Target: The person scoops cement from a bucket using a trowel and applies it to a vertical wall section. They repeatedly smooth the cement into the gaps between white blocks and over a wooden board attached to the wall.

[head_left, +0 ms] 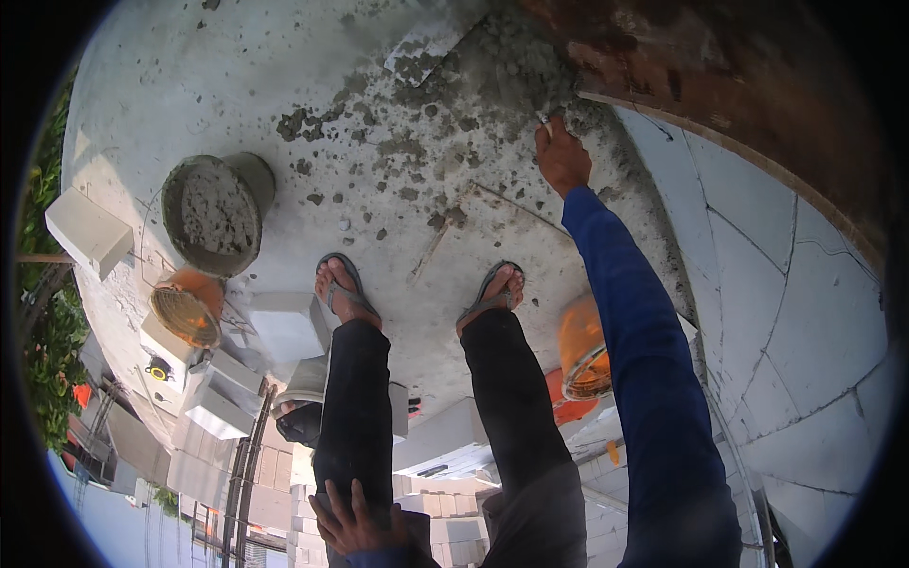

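My right hand (565, 156) reaches out at the upper right and is closed around a trowel by its pale handle (545, 125). The trowel's blade cannot be made out against the heap of wet grey mortar (521, 71) at its far end. Lumps of mortar (402, 147) are scattered over the concrete floor between the heap and my feet. My left hand (350, 521) rests on my left leg, fingers spread, holding nothing.
A dark bucket of mortar (213, 213) stands at the left, near an orange bucket (189, 308) and white blocks (289, 324). Another orange bucket (582, 346) is beside my right arm. A rusty brown curved panel (720, 85) and a pale block wall (757, 284) bound the right side.
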`<action>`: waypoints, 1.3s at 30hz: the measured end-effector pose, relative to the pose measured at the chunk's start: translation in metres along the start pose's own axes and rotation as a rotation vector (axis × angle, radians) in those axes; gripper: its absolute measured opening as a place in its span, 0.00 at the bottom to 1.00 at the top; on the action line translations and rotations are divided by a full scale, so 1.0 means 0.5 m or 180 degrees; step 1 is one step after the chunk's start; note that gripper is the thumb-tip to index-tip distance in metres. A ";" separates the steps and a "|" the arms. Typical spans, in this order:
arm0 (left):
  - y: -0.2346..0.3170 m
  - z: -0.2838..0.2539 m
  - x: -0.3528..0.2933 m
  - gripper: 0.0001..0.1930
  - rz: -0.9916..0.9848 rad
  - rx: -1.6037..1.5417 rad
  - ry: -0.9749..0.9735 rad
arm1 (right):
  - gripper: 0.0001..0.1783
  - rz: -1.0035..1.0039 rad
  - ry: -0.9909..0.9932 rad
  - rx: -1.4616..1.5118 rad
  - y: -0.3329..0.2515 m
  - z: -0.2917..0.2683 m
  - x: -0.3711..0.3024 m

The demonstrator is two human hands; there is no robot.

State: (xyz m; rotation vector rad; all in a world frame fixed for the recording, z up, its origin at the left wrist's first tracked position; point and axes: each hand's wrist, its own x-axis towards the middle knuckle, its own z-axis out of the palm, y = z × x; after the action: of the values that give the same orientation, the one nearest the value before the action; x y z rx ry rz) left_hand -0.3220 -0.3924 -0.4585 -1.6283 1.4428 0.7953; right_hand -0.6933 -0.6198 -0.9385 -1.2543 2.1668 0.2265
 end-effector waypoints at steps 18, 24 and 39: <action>-0.075 0.110 -0.047 0.41 -0.0248 -0.0285 0.0583 | 0.28 0.0343 0.1054 0.1609 -0.153 0.030 -0.230; -0.132 0.134 -0.058 0.43 -0.0381 -0.0647 -0.0104 | 0.29 0.0161 0.0712 0.0856 -0.167 -0.170 -0.576; -0.502 -0.159 -0.043 0.43 0.0060 -0.3481 0.1553 | 0.25 -0.1843 0.0711 0.0436 -0.460 -1.412 -1.435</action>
State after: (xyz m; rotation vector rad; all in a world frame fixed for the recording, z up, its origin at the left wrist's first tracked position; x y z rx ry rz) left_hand -0.0814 -0.4448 -0.3623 -2.7720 1.4014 1.4085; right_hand -0.5446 -0.5285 0.0790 -1.8230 1.8515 -0.3083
